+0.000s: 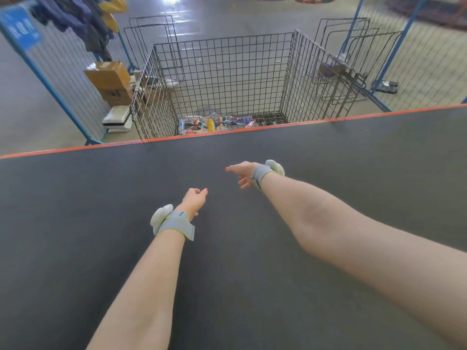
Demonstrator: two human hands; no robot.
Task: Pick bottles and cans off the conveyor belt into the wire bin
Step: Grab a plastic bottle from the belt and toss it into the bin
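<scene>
Left hand is out over the belt, fingers loosely curled, thumb near the forefinger, pinching nothing. Right hand is further fwd, forefinger stretched toward the left, other fingers slack beneath, also empty. Grey wrist straps w/ white pods on both wrists.

Under both arms is the conveyor belt, dark, w/ no bottle or can on the stretch in view. My read: btwn picks, hands ready for the next item. To do that well, hold both hands low over mid-belt and take a bottle round its middle, across the long axis, not by the cap. Then toss short and fwd over the orange edge.

The wire bin sits right against that edge, straight ahead, mouth open upward, so the throw wants little height. Stray left or right and it likely hits a side wall or drops outside.

Where the goods are: bottles lie in a thin heap on the bin btm, near side, just past the edge. Most lie flat, long axes approx left-right along the belt edge. The purple-labelled bottle does too; which end is the cap is too small to tell. The yellow bottle sits crosswise to them, upright or end-on, can't tell. No cans that I can make out.

Left of the bin are cardboard boxes and a blue fence.
</scene>
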